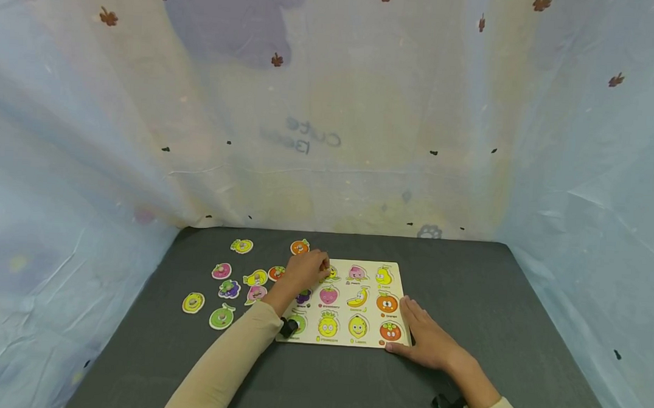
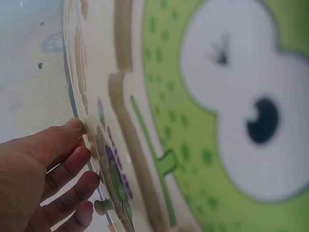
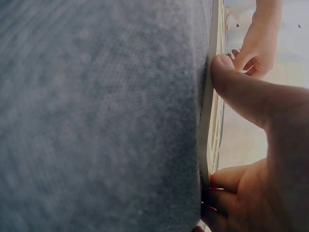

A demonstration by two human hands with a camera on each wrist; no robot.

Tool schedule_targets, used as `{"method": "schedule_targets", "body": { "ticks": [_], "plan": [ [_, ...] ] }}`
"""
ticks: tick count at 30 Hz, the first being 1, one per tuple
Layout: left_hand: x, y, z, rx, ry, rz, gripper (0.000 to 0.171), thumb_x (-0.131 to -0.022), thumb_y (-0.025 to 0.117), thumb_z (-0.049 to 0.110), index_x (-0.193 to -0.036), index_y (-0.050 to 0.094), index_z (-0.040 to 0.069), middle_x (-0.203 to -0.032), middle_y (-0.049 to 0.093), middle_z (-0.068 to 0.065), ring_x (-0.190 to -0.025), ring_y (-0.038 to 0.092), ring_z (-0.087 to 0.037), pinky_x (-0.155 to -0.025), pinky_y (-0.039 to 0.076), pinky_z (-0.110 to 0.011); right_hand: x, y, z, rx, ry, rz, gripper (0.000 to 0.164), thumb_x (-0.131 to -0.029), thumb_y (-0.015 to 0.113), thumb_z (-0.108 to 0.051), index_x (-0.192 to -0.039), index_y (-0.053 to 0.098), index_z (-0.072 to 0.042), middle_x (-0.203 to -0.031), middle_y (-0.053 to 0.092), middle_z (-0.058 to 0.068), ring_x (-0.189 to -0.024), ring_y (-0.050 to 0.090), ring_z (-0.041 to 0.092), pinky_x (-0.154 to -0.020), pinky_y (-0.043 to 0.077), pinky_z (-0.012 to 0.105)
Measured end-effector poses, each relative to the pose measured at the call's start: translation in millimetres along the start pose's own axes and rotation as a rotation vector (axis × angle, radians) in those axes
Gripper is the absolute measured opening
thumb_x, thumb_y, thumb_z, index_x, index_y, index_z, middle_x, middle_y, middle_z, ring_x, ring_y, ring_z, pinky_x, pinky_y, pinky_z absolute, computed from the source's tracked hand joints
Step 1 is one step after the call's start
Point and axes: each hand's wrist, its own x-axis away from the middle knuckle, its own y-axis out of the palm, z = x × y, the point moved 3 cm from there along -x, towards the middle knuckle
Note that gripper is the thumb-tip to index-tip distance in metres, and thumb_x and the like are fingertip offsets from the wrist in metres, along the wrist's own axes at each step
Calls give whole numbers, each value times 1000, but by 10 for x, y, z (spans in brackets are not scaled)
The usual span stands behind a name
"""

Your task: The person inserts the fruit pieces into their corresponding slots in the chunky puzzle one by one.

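Note:
A white fruit puzzle board (image 1: 311,341) lies on the dark table, with fruit pictures in rows. Over its far left part is my left hand (image 1: 304,270), thumb and index together as if pinching a small puzzle piece (image 1: 332,273), mostly hidden by the fingers. From the left wrist, that hand (image 2: 58,174) meets the board's surface, its other fingers loosely bent; the exact grip is hidden. My right hand (image 1: 428,337) rests at the near right corner, straight fingers along the right edge. In the right wrist view, its thumb (image 3: 236,84) touches the board's near edge.
Loose fruit pieces lie left of the board, among them an orange (image 1: 300,246), a tomato (image 1: 277,273), grapes (image 1: 229,288) and a green round fruit (image 1: 221,316). A small peg (image 2: 102,207) shows near the left fingers. A printed curtain (image 1: 355,187) hangs behind the table.

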Motion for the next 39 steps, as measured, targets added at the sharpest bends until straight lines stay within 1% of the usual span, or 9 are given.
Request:
{"method": "schedule_targets", "body": {
  "ticks": [4, 8, 11, 15, 20, 25, 28, 34, 39],
  "plan": [
    [-2, 14, -27, 7, -7, -10, 14, -104, 74, 36, -101, 71, 23, -92, 62, 9, -76, 57, -7, -70, 51, -32, -5, -4, -10, -10, 0, 0, 119, -91, 78, -65, -168, 20, 5, -175, 19, 28, -161, 21, 47, -126, 23, 63],
    [10, 21, -52, 19, -8, -8, 15, -104, 74, 38, -105, 72, 23, -96, 65, 8, -80, 60, -7, -72, 53, -34, -7, -5, -19, 6, -3, 5, 119, -91, 79, -64, -168, 21, 6, -174, 21, 28, -161, 22, 47, -127, 22, 63],
    [36, 0, -73, 31, -16, -5, 17, -103, 75, 39, -107, 73, 23, -100, 67, 8, -83, 61, -8, -74, 53, -35, -4, -9, -29, 17, -4, 7, 118, -91, 79, -63, -167, 21, 6, -173, 22, 29, -160, 23, 48, -127, 21, 62],
    [89, -56, -108, 45, -27, -2, 16, -103, 76, 37, -107, 72, 22, -102, 68, 7, -83, 62, -10, -74, 52, -37, 3, -15, -48, 8, 3, 2, 119, -91, 80, -62, -167, 21, 7, -174, 21, 29, -160, 22, 48, -127, 21, 62],
    [172, -128, -171, 43, -33, -3, 16, -101, 78, 37, -108, 72, 23, -105, 72, 7, -86, 66, -10, -73, 53, -36, 5, -12, -50, -13, 19, -11, 120, -90, 81, -62, -168, 20, 6, -174, 19, 29, -161, 20, 49, -127, 22, 63],
    [266, -206, -243, 54, -79, -6, 16, -101, 79, 35, -110, 73, 24, -106, 72, 7, -88, 67, -12, -78, 55, -40, -1, -3, -36, -8, 30, -23, 120, -90, 81, -62, -168, 20, 6, -174, 19, 29, -161, 20, 49, -126, 23, 63],
    [335, -260, -284, 64, -100, -2, 17, -101, 79, 33, -112, 74, 22, -108, 73, 5, -92, 68, -14, -81, 56, -43, -8, 0, -37, -7, 40, -28, 120, -90, 81, -62, -168, 19, 6, -174, 18, 29, -161, 20, 49, -126, 22, 63],
    [480, -330, -411, 41, -111, 24, 17, -101, 79, 34, -112, 75, 22, -108, 71, 4, -94, 69, -15, -82, 57, -43, -8, -5, -56, -8, 57, -30, 120, -90, 81, -62, -168, 19, 5, -175, 18, 29, -160, 20, 51, -125, 24, 64],
    [585, -355, -538, 37, -115, 45, 16, -100, 81, 32, -110, 74, 21, -105, 70, 4, -94, 69, -15, -82, 58, -43, 2, -10, -66, -9, 44, -25, 121, -89, 82, -61, -167, 20, 7, -174, 19, 30, -160, 20, 51, -126, 24, 64]
  ]
}}
